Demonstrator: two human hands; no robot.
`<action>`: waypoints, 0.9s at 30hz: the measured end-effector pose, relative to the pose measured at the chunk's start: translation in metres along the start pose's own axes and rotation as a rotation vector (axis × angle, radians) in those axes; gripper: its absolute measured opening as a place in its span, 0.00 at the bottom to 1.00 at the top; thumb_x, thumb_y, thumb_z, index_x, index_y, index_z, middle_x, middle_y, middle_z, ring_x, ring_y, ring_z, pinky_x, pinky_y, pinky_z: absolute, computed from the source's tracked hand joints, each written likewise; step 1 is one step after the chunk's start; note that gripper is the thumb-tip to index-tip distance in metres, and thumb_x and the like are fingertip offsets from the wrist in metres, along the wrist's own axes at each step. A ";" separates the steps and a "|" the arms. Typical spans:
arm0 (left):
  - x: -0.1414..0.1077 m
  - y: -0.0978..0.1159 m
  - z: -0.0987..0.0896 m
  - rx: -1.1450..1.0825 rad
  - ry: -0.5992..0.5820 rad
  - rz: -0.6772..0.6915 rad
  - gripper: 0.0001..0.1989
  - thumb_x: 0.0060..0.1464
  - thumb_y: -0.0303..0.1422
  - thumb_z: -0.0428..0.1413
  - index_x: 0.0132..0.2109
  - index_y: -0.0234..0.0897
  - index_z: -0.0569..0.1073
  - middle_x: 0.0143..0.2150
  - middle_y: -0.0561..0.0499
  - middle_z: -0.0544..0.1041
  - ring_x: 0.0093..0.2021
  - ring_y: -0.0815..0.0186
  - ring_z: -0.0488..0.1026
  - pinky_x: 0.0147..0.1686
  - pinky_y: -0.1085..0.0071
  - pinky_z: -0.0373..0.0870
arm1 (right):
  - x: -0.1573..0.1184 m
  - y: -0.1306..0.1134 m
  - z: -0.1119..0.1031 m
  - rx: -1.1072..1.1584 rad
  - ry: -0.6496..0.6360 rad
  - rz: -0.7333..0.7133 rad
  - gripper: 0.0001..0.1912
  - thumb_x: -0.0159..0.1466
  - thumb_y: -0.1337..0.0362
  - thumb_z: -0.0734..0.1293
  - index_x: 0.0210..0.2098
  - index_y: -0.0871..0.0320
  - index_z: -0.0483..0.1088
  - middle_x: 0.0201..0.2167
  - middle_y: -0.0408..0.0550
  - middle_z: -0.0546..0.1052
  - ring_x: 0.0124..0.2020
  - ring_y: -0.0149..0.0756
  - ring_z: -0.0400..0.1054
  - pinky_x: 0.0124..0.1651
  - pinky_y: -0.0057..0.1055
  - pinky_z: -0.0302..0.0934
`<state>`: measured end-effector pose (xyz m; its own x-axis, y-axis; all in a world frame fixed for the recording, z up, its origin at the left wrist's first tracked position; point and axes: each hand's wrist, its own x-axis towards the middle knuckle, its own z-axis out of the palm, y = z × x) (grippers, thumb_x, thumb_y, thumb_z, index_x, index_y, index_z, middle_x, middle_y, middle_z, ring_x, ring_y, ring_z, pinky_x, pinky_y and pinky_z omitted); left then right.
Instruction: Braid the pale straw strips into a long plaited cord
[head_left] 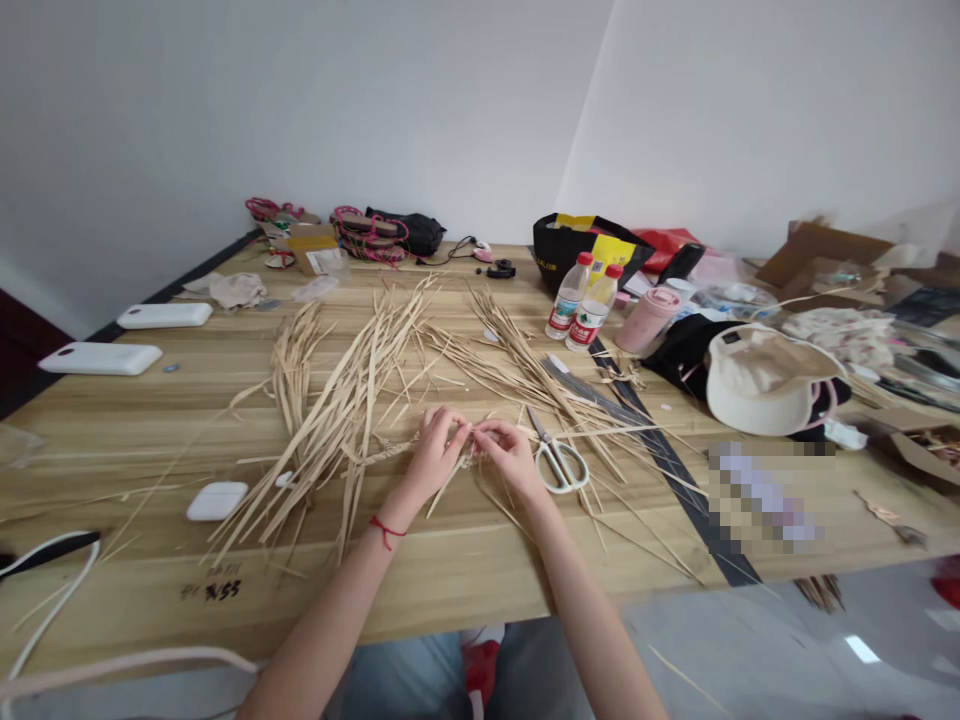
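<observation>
Both hands meet over the table, fingertips close together. My left hand [441, 445], below a red string bracelet [387, 530], pinches a plaited straw braid [390, 452] that runs out to its left. Fingers of my right hand [508, 452] are pinched on straw strands at the same braid; the exact strand is hidden. Just right of that hand lie scissors [561, 468] with pale handles, their blades slightly apart. Loose bundles of dry straw [360, 390] spread to the left, and more straw strips [525, 360] fan out behind and to the right.
Two water bottles [592, 310], a pink tumbler [649, 318] and a black-yellow bag [555, 240] stand at the back right. A cream cap [772, 380] lies at right. White devices [105, 358] and a white case [217, 500] lie at left. The table's front edge is close to my lap.
</observation>
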<state>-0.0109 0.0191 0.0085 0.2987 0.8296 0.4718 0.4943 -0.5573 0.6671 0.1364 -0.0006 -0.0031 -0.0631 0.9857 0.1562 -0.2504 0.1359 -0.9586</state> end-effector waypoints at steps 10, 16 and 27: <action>0.005 -0.005 -0.008 -0.198 -0.029 -0.048 0.08 0.58 0.37 0.52 0.34 0.39 0.69 0.37 0.50 0.72 0.45 0.63 0.68 0.50 0.63 0.63 | 0.000 -0.005 -0.002 -0.042 -0.001 -0.050 0.11 0.55 0.56 0.70 0.32 0.56 0.73 0.29 0.45 0.75 0.27 0.32 0.69 0.34 0.31 0.66; 0.008 -0.011 -0.018 -0.306 -0.144 -0.076 0.07 0.55 0.35 0.55 0.33 0.37 0.74 0.39 0.47 0.74 0.46 0.62 0.70 0.50 0.62 0.65 | 0.001 -0.003 -0.006 -0.122 0.042 -0.085 0.12 0.55 0.55 0.70 0.32 0.57 0.73 0.28 0.46 0.74 0.26 0.33 0.69 0.33 0.31 0.67; 0.009 -0.008 -0.023 -0.251 -0.136 -0.032 0.05 0.53 0.33 0.57 0.33 0.37 0.76 0.38 0.47 0.74 0.45 0.62 0.71 0.50 0.61 0.64 | 0.001 -0.001 -0.008 -0.127 0.029 -0.125 0.09 0.56 0.58 0.70 0.32 0.57 0.75 0.29 0.45 0.74 0.26 0.32 0.69 0.33 0.31 0.66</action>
<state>-0.0308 0.0309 0.0205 0.4011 0.8346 0.3776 0.2931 -0.5074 0.8103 0.1444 0.0008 -0.0035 -0.0106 0.9625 0.2711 -0.1302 0.2675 -0.9547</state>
